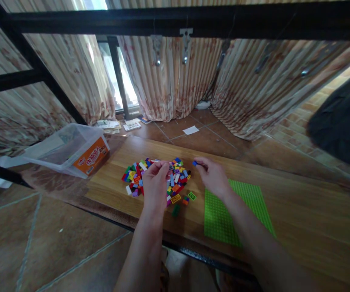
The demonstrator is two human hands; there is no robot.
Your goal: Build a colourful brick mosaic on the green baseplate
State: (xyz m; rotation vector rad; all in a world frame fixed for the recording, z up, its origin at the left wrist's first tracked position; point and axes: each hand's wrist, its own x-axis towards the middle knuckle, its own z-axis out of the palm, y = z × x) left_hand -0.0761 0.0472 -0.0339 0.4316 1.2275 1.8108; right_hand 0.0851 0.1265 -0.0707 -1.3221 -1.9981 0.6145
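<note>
Over the pile of colourful toy building bricks [176, 178] is my left hand [155, 178], its thumb and fingers pinched together. What sits between those fingertips, if anything, cannot be made out against the bricks behind. To the right of the pile, my right hand [213, 177] is closed with a small blue brick [194, 163] at its fingertips. My right forearm crosses above a bright green studded baseplate [250, 198] lying flat on the wooden board. A yellow brick [175, 198], a lime green brick [192, 196] and a dark green brick [175, 210] lie at the pile's near edge.
A clear plastic bin [80, 152] with an orange label stands left of the wooden board [308, 219]. Black metal bars [168, 22] with hooks run across the top. Beyond are patterned curtains [168, 81], papers on the tiled floor and a dark object [342, 117] at right.
</note>
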